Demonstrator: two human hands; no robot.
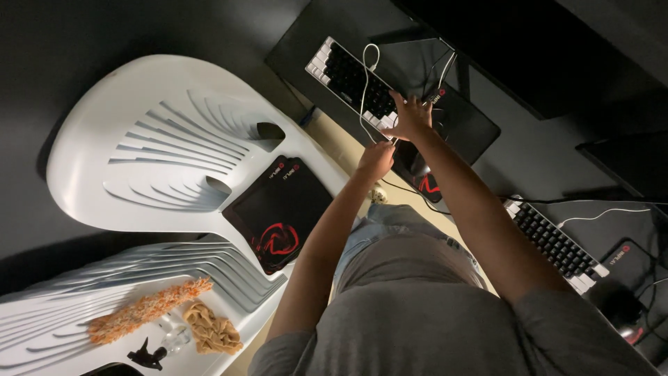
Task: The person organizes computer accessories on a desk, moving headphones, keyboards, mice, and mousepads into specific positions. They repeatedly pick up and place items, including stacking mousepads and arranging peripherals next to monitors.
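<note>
Desk: dark surface along the upper right, carrying two keyboards, dark mats and loose cables.

Plastic chairs: white, slatted, two of them at left. The nearer seat bears a black mouse pad with a red emblem. The lower chair holds an orange-and-white duster, a tan crumpled cloth, a small clear glass item and a small black object.

Desk mat: black, under the far keyboard; a second mat with a red emblem lies just below the hands.

Far keyboard: black keys, white edge keys, set diagonally at top centre. A white cable loops across it and runs down toward the hands.

Near keyboard: same kind, at right, well apart from both hands.

Right hand: arm stretched fully forward, palm down, fingers spread, resting on the lower end of the far keyboard and its edge.

Left hand: arm extended, forearm straight, fingers curled together just below the right hand, at the point where the white cable ends. Whether it actually pinches the cable cannot be told.
</note>
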